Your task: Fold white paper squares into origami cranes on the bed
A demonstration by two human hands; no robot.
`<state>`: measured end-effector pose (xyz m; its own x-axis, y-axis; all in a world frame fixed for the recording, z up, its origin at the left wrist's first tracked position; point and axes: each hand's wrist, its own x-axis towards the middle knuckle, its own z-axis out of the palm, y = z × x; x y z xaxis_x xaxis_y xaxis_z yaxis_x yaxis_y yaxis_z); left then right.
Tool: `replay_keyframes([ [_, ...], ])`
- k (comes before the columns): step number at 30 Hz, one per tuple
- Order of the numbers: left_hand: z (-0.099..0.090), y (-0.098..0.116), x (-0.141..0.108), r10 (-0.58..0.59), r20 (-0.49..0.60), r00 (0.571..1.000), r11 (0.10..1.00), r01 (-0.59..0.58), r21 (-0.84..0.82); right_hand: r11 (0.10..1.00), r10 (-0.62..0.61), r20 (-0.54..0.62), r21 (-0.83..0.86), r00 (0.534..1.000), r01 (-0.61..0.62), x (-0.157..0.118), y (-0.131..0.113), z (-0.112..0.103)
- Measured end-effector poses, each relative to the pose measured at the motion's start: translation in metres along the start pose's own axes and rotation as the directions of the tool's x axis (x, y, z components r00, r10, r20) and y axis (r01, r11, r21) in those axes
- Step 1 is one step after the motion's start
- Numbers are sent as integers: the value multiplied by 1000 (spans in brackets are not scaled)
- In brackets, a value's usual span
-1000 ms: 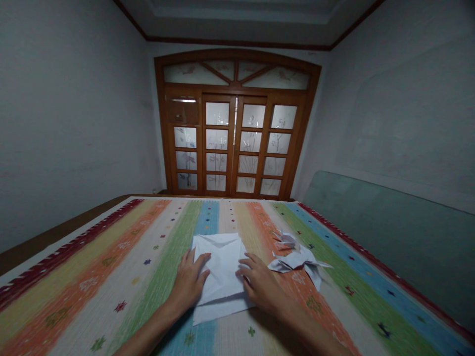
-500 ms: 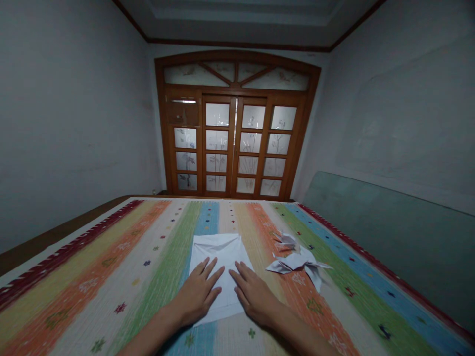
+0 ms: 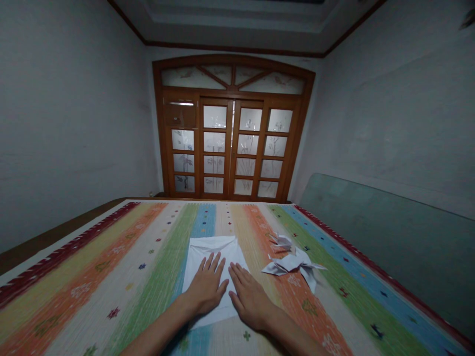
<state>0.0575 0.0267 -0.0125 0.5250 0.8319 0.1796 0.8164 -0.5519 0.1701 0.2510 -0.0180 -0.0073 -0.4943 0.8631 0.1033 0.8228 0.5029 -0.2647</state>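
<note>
Though closer, left hand (image 3: 206, 289), right hand (image 3: 250, 302) on paper (image 3: 211, 248)

Slim, bare left forearm (image 3: 156, 333) and right forearm (image 3: 293, 336), with long-fingered left hand (image 3: 206, 287) and right hand (image 3: 250, 301).

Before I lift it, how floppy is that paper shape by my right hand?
The folded white paper shape beside your right hand will probably weigh little. Its thin pointed flaps look likely to bend at a light pinch. Resting loosely on the striped woven cover, it would probably slide if pushed.
</note>
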Motion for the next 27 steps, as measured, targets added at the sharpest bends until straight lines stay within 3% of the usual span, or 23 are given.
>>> replay_keyframes([
  [5, 2, -5, 17, -39, -26, 999, 999, 40, 3, 1000, 11, -7, 11, 1000, -11, 0, -2, -3],
  [11, 4, -7, 20, -71, -39, 997, 997, 71, 0, 1000, 29, -1, 12, 1000, -29, -2, -5, -7],
  [22, -8, -52, 0, -209, -71, 975, 977, 211, 25, 998, 47, 32, 30, 998, -48, -3, -9, -14],
  [27, -9, -54, -6, -220, -91, 971, 974, 224, 39, 996, 69, 37, 46, 997, -70, -2, -11, -17],
])
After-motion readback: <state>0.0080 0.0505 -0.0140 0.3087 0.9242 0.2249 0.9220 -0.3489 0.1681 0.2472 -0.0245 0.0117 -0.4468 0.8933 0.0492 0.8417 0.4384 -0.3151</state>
